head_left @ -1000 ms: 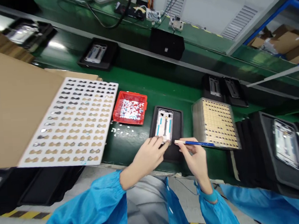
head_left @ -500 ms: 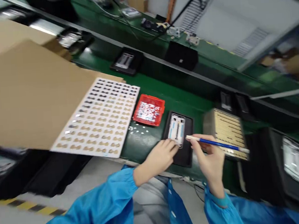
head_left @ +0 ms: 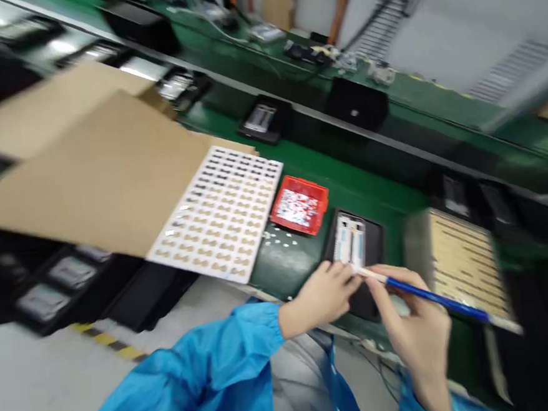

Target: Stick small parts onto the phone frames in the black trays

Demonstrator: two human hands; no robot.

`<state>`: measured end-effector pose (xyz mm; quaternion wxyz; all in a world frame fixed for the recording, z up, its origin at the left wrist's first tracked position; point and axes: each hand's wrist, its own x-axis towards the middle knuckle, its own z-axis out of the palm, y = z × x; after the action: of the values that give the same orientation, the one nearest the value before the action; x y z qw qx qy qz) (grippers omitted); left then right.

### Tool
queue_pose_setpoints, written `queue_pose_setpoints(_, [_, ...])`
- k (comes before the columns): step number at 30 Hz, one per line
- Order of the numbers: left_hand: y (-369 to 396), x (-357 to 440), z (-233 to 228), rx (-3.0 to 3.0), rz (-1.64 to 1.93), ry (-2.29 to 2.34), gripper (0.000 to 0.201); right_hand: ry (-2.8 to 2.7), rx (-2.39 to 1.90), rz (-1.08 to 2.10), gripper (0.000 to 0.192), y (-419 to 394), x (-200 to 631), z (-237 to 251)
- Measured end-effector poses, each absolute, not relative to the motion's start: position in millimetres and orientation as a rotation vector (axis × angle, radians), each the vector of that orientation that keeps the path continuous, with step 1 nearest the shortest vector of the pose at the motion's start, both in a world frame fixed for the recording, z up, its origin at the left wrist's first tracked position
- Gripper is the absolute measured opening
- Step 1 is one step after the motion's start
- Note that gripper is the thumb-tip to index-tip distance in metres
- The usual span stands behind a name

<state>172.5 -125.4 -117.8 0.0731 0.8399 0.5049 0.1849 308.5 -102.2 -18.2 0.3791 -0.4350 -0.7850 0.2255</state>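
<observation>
My right hand is closed round a slim blue pen-like tool with white ends. Its white tip points left, close to the fingers of my left hand. Those fingers are bent together over the near end of a silver phone frame with light blue strips, pressing on it. The frame lies in a black tray on the green bench. Just left of the tray stands a red bin of small white pieces. My left fingers hide the frame's near end.
A white sheet with rows of tan and dark bow-shaped pieces lies left of the bin, overlapping large cardboard. Small white bits are scattered on the bench. A box with a yellowish slotted top stands at right. More black trays sit behind.
The view has shifted, moving the scene rightward. My right hand has brought the pen-like tool's tip nearer to my left fingers. My left hand stays at the frame's near end.
</observation>
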Motion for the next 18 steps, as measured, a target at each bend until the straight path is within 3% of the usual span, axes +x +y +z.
queue_pose_setpoints(4, [-147,154,-111,2.438,0.813,1.539,0.039,-2.121,-0.864,0.577,0.009,-102,259,6])
queue_pose_setpoints(10, [-234,79,-103,1.663,1.647,2.002,0.043,-2.305,-0.450,0.943,0.007,-82,144,-2])
queue_pose_setpoints(14, [-279,23,-105,1.397,1.651,2.473,0.019,-2.582,-0.314,1.048,0.010,-76,48,-38])
queue_pose_setpoints(18, [-300,-2,-112,1.187,1.596,2.622,0.026,-2.842,-0.324,0.748,0.008,-91,-10,-60])
